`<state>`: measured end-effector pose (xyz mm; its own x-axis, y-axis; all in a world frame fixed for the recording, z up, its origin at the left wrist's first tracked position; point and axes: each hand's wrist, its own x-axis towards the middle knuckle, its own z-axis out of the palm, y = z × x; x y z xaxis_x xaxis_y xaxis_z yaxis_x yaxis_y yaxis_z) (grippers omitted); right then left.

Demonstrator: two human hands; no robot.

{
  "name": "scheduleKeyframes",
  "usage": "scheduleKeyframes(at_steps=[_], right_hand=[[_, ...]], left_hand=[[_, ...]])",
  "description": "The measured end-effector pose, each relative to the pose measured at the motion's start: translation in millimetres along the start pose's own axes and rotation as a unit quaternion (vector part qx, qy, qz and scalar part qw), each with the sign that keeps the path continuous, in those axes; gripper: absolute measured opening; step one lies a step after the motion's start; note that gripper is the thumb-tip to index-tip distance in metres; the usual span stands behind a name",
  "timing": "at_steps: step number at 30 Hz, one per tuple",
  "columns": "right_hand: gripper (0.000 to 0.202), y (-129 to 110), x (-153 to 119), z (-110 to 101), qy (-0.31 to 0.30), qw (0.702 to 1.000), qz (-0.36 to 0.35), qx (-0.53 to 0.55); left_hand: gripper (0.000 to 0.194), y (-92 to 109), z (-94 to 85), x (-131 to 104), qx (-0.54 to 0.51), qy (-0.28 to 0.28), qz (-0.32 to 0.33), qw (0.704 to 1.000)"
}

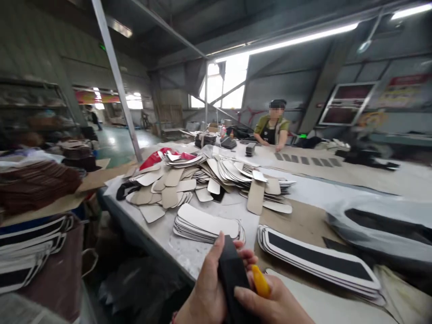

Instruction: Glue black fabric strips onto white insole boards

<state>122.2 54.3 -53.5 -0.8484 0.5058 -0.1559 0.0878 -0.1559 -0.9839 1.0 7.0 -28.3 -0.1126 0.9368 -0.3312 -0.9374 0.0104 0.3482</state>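
My left hand (pixel 206 285) is closed around a black strip or block of strips (pixel 232 270), thumb along one side and fingertips showing at the other. My right hand (pixel 275 303) is closed on a tool with a yellow handle (pixel 260 281); the rest of this tool is hidden. The right thumb also presses on the lower part of the black strip. Just beyond my hands lies a stack of white curved panels (pixel 205 222). To the right rests another stack of white panels (pixel 320 261), its top one bearing a long black strip.
Loose white and beige panels (pixel 175 198) are heaped across the table (pixel 184 256). A co-worker (pixel 272 128) stands at the far side, near a row of dark pieces (pixel 305 160). Clear plastic sheeting (pixel 378 216) lies at right. Brown stacked pieces (pixel 37 184) are at left.
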Motion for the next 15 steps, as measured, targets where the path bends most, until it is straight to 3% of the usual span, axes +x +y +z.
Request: scheduleKeyframes(at_steps=[3, 9, 15], right_hand=[[0.037, -8.9, 2.6, 4.3, -0.019, 0.996, -0.003, 0.082], [0.035, -9.7, 0.5, 1.0, -0.024, 0.991, 0.005, 0.134], [0.035, -1.8, -0.6, -7.7, 0.039, 0.989, 0.043, 0.135]], left_hand=[[0.048, -4.8, -9.6, -3.4, -0.016, 0.018, -0.019, 1.000], [0.062, -14.0, -18.3, 0.4, -0.040, 0.026, -0.047, 0.998], [0.075, -21.8, -24.6, -3.6, -0.015, -0.093, -0.144, 0.985]])
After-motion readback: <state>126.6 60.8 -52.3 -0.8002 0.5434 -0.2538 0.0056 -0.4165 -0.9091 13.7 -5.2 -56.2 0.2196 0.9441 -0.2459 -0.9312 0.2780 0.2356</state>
